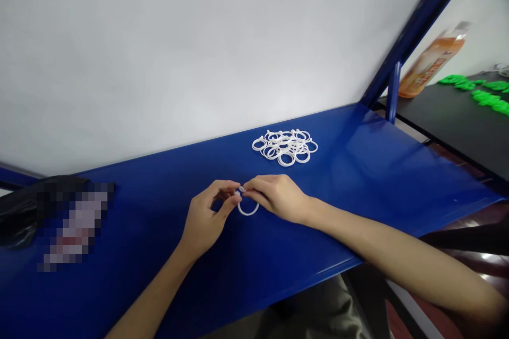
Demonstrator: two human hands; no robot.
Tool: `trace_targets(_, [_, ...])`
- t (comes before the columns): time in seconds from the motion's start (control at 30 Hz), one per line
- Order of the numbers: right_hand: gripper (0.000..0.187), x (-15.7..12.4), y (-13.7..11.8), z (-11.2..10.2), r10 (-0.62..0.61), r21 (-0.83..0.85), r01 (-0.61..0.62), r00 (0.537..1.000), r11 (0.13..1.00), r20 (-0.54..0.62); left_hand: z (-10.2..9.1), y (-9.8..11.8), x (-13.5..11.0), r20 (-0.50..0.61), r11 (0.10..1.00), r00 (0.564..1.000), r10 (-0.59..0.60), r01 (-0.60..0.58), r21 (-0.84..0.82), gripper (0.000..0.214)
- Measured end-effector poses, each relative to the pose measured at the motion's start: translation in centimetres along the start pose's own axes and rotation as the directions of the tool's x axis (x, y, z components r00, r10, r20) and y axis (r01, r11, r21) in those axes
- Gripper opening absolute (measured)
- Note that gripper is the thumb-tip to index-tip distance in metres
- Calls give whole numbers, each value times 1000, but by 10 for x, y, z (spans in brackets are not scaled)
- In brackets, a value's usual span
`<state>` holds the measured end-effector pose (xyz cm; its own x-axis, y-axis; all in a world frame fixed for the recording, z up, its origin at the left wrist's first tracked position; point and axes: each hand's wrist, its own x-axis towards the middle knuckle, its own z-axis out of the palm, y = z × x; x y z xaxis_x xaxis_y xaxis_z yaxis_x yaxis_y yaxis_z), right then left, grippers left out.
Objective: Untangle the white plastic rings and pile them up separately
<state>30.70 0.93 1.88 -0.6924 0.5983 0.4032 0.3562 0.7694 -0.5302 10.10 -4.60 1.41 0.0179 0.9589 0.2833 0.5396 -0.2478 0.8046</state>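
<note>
A single white plastic ring sits just above the blue shelf top, held between both hands. My left hand pinches its left side with thumb and fingers. My right hand pinches the top of the same ring, fingers curled together. Behind the hands, near the wall, lies a pile of several white rings, untouched.
A black bag lies at the far left of the shelf beside a blurred patch. A blue diagonal frame post rises at right. Beyond it a dark table holds an orange bottle and green pieces.
</note>
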Motion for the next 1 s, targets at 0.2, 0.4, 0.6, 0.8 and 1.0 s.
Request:
trace_targets(0.2, [20, 0, -1, 1, -107, 16, 106, 993, 994, 54, 0, 1, 1, 11, 995, 997, 78, -79, 66, 19])
trace_targets(0.4, [21, -3, -3, 4, -143, 6, 143, 988, 990, 61, 3, 3, -2, -22, 971, 974, 227, -224, 84, 15])
trace_targets(0.6, [23, -7, -6, 2, -222, -50, 227, 971, 973, 92, 4, 2, -4, -13, 954, 955, 296, -295, 50, 14])
trace_targets(0.8, [24, 0, 1, -2, -152, -151, 174, 977, 973, 150, 3, -8, 6, 43, 962, 983, 181, -186, 202, 21])
trace_targets(1.0, [32, 11, 43, -27, 52, -298, -114, 977, 948, -207, 0, -30, 14, 124, 885, 992, 34, -88, 458, 41])
